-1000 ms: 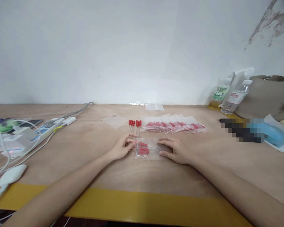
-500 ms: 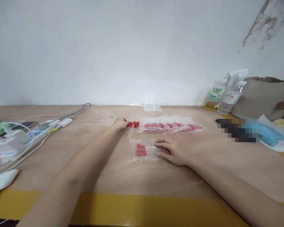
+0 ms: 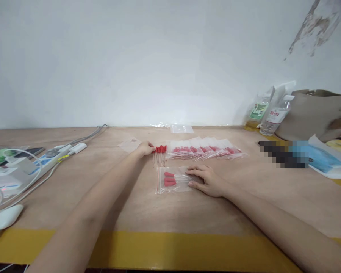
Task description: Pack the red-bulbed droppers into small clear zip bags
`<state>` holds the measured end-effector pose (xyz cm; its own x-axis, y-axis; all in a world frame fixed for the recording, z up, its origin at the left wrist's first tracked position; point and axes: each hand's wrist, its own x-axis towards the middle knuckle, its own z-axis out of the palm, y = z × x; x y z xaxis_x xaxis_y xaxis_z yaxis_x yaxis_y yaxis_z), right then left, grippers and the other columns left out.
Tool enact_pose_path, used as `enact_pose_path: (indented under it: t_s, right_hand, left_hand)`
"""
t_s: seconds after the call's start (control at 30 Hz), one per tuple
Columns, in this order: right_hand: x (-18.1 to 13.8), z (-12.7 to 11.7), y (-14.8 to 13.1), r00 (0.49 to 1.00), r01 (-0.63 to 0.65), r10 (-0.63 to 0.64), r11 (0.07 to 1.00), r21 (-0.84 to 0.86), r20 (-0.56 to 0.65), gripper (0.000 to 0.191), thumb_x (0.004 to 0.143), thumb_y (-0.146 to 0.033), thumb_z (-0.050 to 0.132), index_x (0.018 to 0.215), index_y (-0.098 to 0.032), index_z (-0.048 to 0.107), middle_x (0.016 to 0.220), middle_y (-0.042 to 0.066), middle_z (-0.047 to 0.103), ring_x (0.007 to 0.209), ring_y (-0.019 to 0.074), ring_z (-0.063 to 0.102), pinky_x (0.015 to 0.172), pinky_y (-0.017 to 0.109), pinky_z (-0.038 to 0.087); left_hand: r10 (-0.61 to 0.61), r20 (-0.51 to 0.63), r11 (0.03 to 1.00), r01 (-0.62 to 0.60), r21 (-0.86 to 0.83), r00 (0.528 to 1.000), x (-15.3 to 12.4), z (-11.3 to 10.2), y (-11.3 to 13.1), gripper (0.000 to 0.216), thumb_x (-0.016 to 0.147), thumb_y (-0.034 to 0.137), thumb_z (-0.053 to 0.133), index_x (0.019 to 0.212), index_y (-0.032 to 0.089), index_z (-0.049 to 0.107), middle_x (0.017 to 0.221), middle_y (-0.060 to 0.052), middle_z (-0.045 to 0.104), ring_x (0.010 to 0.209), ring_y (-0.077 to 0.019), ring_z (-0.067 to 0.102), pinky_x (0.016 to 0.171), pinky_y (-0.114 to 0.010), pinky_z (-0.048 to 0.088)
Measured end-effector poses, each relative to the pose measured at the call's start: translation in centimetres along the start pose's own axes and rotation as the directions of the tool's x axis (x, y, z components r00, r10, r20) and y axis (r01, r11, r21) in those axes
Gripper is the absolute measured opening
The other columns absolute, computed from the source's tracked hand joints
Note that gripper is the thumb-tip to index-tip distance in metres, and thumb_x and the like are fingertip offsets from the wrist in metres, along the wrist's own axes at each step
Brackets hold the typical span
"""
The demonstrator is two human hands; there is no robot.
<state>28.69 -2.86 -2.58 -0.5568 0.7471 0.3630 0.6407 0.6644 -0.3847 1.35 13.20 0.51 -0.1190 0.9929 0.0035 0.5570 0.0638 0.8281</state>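
At the middle of the table [image 3: 147, 212], a short row of loose red-topped droppers [image 3: 161, 149] lies just beyond a clear zip bag [image 3: 180, 189]. Left hand [image 3: 149, 146] is the nearer to the row: arm stretched out, fingertips at the row's left end, touching or almost touching the leftmost red bulb. Thumb and fingers are bent in close together; cannot tell whether they pinch a dropper or only rest against it. From that hand the rest of the row runs off to the right, bulbs toward the wall [image 3: 125, 68], thin stems pointing back toward the person. Long axes differ: loose droppers lie lengthwise away from the body, while the bagged droppers [image 3: 169, 180] lie crosswise, bulbs left, stems right, about a quarter turn apart. The bag's zip edge is its left end, so it faces the left hand's side, nearer the body than the row. Right hand [image 3: 206, 181] lies over the bag's right end, fingers relaxed and spread on the plastic, not clenched. Overlapping filled bags [image 3: 206, 149] sit just right of the loose row; a flat plastic piece [image 3: 129, 145] lies left of the left hand.
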Motion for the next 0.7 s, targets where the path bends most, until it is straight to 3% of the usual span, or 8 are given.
enact_pose_path:
  t_s: [0.17, 0.27, 0.37, 0.53, 0.7]
  right_hand:
    - [0.0, -0.1, -0.1, 1.0, 0.0, 0.0, 1.0, -0.006, 0.007, 0.039, 0.082, -0.042, 0.049, 0.116, -0.023, 0.054, 0.117, 0.009, 0.053, 0.109, 0.0239, 0.047, 0.093, 0.044, 0.037]
    - [0.0, -0.1, -0.1, 1.0, 0.005, -0.005, 1.0, -0.003, 0.002, 0.039, 0.082, -0.042, 0.05, 0.115, -0.023, 0.055, 0.117, 0.009, 0.053, 0.109, 0.0242, 0.047, 0.093, 0.045, 0.037]
    - [0.0, -0.1, -0.1, 1.0, 0.01, -0.01, 1.0, 0.0, -0.002, 0.039, 0.082, -0.043, 0.05, 0.115, -0.024, 0.055, 0.117, 0.009, 0.054, 0.109, 0.0248, 0.048, 0.092, 0.046, 0.037]
    - [-0.1, 0.0, 0.1, 1.0, -0.004, 0.004, 1.0, -0.007, 0.005, 0.039, 0.082, -0.043, 0.049, 0.116, -0.025, 0.054, 0.118, 0.009, 0.054, 0.11, 0.0251, 0.047, 0.093, 0.046, 0.036]
    - [-0.1, 0.1, 0.1, 1.0, -0.002, 0.002, 1.0, -0.001, 0.002, 0.039, 0.081, -0.043, 0.05, 0.116, -0.025, 0.054, 0.118, 0.008, 0.053, 0.11, 0.0252, 0.047, 0.092, 0.046, 0.037]
  left_hand:
    - [-0.002, -0.055, 0.975, -0.01, -0.222, 0.998, -1.3, -1.6, 0.8, 0.016, 0.064, 0.017, 0.066, 0.071, 0.013, 0.052, 0.051, 0.002, 0.055, 0.047, -0.0094, 0.053, 0.055, -0.023, 0.045]
    - [0.038, -0.129, 0.929, -0.083, -0.36, 0.991, -3.8, -3.4, 0.2, 0.014, 0.075, 0.02, 0.058, 0.083, 0.014, 0.048, 0.063, 0.002, 0.058, 0.054, -0.0061, 0.056, 0.063, -0.022, 0.049]
    - [0.033, -0.132, 0.852, -0.097, -0.515, 0.991, -7.3, -4.3, -1.2, 0.014, 0.076, 0.019, 0.058, 0.084, 0.014, 0.047, 0.067, 0.001, 0.058, 0.058, -0.0061, 0.058, 0.064, -0.021, 0.051]
    - [-0.04, -0.057, 0.75, -0.007, -0.661, 0.998, -11.5, -3.6, -3.0, 0.017, 0.074, 0.016, 0.062, 0.082, 0.013, 0.048, 0.065, 0.001, 0.059, 0.058, -0.0066, 0.059, 0.063, -0.019, 0.052]
    - [-0.094, -0.017, 0.715, 0.056, -0.697, 0.995, -12.6, -2.4, -2.9, 0.018, 0.072, 0.013, 0.064, 0.079, 0.013, 0.048, 0.065, 0.001, 0.058, 0.065, -0.0079, 0.061, 0.072, -0.022, 0.053]
